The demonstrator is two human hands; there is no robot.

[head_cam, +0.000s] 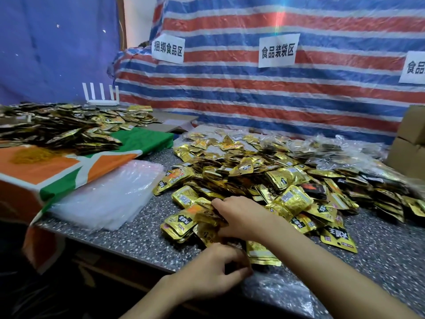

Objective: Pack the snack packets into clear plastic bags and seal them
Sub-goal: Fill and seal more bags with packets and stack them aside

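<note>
Many shiny gold foil snack packets (287, 180) lie heaped on the speckled stone counter (138, 236). The right hand (241, 217) grips some flat ones. The left hand (213, 270) pinches more beside a crinkly clear bag (278, 293).

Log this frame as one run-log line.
phase: gathering | right hand: grips snack packets | left hand: curled beside clear bag, hold unclear

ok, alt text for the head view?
Left hand and right hand grip gold foil snack packets at the near edge of a pile on a speckled grey counter. Stacked clear plastic bags lie left; a red-blue striped tarp behind.
</note>
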